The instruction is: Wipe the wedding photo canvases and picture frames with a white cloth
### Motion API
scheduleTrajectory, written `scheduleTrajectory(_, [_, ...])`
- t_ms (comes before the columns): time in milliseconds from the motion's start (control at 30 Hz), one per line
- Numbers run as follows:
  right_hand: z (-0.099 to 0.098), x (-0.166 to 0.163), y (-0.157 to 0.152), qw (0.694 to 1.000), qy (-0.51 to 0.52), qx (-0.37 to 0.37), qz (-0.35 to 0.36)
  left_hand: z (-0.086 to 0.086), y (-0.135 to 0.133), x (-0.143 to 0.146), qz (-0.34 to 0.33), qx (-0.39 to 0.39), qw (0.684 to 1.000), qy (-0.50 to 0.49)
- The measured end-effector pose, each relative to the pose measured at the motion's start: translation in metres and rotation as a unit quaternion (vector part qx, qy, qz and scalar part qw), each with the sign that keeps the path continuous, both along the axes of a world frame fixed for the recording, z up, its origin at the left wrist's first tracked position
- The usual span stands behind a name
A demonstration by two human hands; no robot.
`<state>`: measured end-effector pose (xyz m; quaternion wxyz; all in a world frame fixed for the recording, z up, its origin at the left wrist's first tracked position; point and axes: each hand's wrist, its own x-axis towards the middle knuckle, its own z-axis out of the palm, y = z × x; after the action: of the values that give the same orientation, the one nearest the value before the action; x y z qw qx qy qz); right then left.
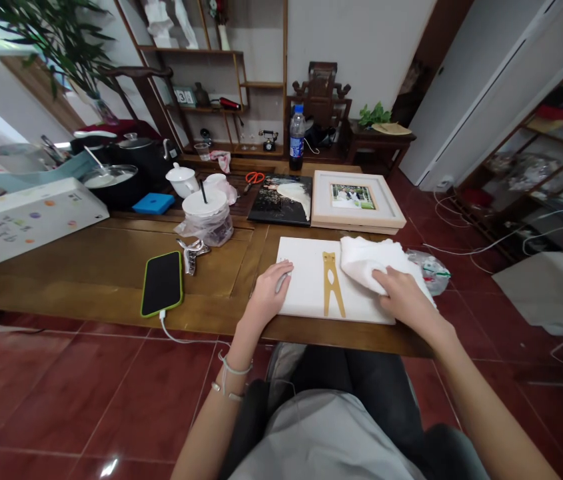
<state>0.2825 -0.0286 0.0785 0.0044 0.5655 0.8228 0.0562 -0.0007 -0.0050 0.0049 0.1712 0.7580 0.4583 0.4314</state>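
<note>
Our right hand (402,297) grips the white cloth (365,259), bunched over the right part of the white board (304,277); our left hand (268,293) rests at the board's left edge, fingers and thumb parted; between them we see the tan A-shaped piece (330,263) flat on the board, near the worktop's (111,267) front edge.

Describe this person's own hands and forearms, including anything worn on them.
The left hand and right hand are bare, five-fingered human hands without gloves. No sleeve shows on the left forearm or right forearm. Thin, pale, cord-like bracelets with small silvery pieces circle the left one near the wrist; the right shows no jewellery.
</note>
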Motion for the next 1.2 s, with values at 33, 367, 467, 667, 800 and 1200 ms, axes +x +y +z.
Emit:
scheduleTrajectory(33, [0.002, 0.0, -0.01, 1.0, 0.01, -0.012, 0.006, 0.0, 0.0, 0.0, -0.001, 0.002, 1.0, 0.0])
scheduleTrajectory(367, [0.031, 0.052, -0.066, 0.976, 0.211, 0.011, -0.045, -0.002, 0.001, -0.001, -0.002, 0.011, 1.0, 0.007])
scheduleTrajectory(467, [0.033, 0.058, -0.054, 0.961, 0.17, 0.171, -0.138, -0.001, 0.001, -0.001, -0.001, 0.01, 1.0, 0.009])
scheduleTrajectory(667, [0.004, 0.032, -0.004, 0.974, 0.113, 0.174, 0.092, 0.0, 0.0, 0.0, 0.005, 0.0, 1.0, 0.011])
scheduleTrajectory(800, [-0.027, 0.008, 0.025, 0.988, 0.104, 0.062, 0.096, 0.001, 0.0, 0.0, 0.012, -0.006, 1.0, 0.007])
scheduleTrajectory(1200, [-0.003, 0.002, -0.025, 0.983, 0.122, -0.069, 0.119, 0.0, 0.0, 0.001, 0.015, 0.002, 1.0, 0.012])
